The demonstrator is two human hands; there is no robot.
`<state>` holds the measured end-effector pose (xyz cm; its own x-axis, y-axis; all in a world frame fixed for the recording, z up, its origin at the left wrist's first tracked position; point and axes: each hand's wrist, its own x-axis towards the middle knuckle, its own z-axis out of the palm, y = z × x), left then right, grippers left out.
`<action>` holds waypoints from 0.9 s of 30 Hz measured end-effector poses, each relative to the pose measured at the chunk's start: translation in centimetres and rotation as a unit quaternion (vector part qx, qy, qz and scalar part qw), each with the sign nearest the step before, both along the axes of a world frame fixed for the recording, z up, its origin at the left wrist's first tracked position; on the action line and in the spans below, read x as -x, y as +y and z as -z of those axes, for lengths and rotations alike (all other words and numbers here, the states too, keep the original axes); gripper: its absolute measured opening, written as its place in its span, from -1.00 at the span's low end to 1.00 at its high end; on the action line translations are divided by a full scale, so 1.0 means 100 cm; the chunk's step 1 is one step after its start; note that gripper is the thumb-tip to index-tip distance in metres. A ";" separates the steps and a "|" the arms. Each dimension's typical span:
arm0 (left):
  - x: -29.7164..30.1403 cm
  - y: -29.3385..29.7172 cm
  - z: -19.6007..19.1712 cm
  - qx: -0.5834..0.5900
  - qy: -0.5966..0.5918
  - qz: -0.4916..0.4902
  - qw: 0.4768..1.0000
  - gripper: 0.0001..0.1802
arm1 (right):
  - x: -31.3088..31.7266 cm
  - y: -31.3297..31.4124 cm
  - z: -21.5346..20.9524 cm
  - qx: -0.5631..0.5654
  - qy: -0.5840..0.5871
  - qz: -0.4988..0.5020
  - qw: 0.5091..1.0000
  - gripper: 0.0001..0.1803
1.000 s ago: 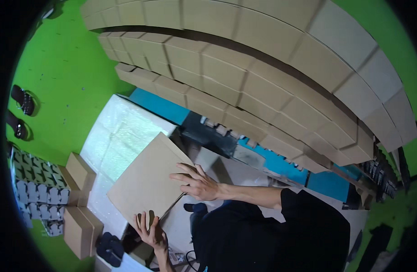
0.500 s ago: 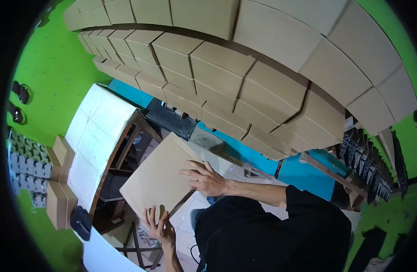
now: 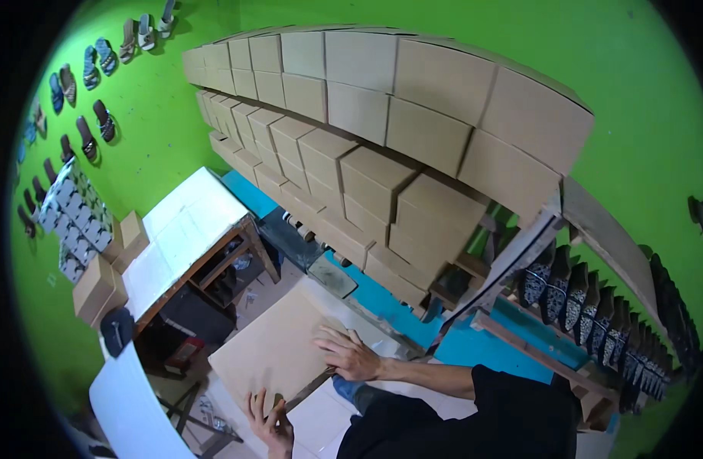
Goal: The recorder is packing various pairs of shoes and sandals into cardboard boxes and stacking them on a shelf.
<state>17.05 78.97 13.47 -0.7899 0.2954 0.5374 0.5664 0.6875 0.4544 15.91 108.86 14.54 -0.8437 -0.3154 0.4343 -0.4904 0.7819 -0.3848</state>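
A brown cardboard box (image 3: pixel 271 336) is held in front of me, tilted, with its broad face toward me. My left hand (image 3: pixel 271 427) grips its near left edge, fingers bent against the face. At the right side of the box, my right hand (image 3: pixel 353 354) presses its spread fingers over the face near the edge. The undersides of both hands' grips are partly hidden. Nothing of the box's inside shows.
Brown boxes (image 3: pixel 359 111) are stacked on long shelves ahead. Pointed shoes (image 3: pixel 573 294) hang in a row at right. A white-topped wooden table (image 3: pixel 187 218) and boxes (image 3: pixel 103 287) are at left. Sandals (image 3: pixel 103 55) hang on the green wall.
My view has tilted up and shifted, showing more of the green wall, the hung sandals and the shoe row. Both hands keep hold of the box, which sits slightly lower in view.
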 end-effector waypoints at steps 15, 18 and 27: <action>-0.175 0.042 -0.065 0.004 0.059 -0.038 0.998 -0.83 | -0.162 0.036 -0.054 0.045 -0.025 -0.054 0.997 -0.77; -0.208 0.053 -0.069 0.004 0.060 -0.045 0.997 -0.84 | -0.192 0.046 -0.063 0.031 -0.011 -0.052 0.998 -0.75; -0.300 0.108 -0.106 -0.013 0.049 -0.030 0.998 -0.84 | -0.293 0.101 -0.091 0.023 0.011 -0.043 0.999 -0.77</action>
